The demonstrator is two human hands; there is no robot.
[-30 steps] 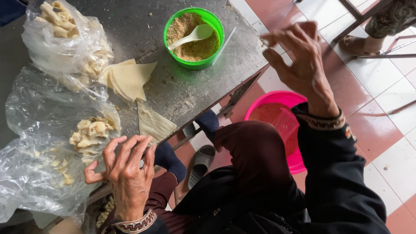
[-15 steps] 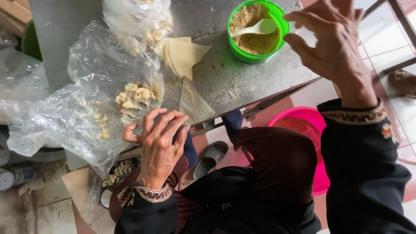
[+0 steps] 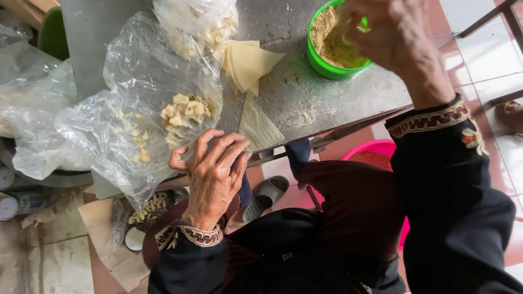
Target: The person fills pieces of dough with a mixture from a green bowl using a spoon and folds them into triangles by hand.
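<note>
Wrappers lie in two places in the head view: a fanned stack of pale triangular pastry sheets (image 3: 246, 62) in the upper middle of the frame, and a single sheet (image 3: 259, 129) at the near edge of the grey metal surface (image 3: 305, 98). The left hand (image 3: 213, 177) rests at that edge in the lower middle, fingers (image 3: 220, 149) spread and curled loosely, the tips just beside or perhaps touching the single sheet; I cannot tell whether it is pinched. Such a sheet looks thin, limp and very light, and I judge that it would tear or crease if pulled hard, so a corner or the free edge overhanging the surface seems the place to lift it. The right hand (image 3: 389, 32) hangs over the green bowl (image 3: 327, 64) of brownish crumbly filling at the upper right, fingers bunched together over the bowl; what they grip is hidden.

Left of the sheets, a crumpled clear plastic bag (image 3: 131, 109) holds folded pale pieces (image 3: 185, 111), and a second bag (image 3: 196, 24) sits at the top. The surface is dusted with flour or crumbs, so things should slide easily. Below it are a pink basin (image 3: 376, 155), a grey sandal (image 3: 267, 193), brown and white floor tiles (image 3: 479, 49) and cardboard (image 3: 103, 234) at the lower left.
</note>
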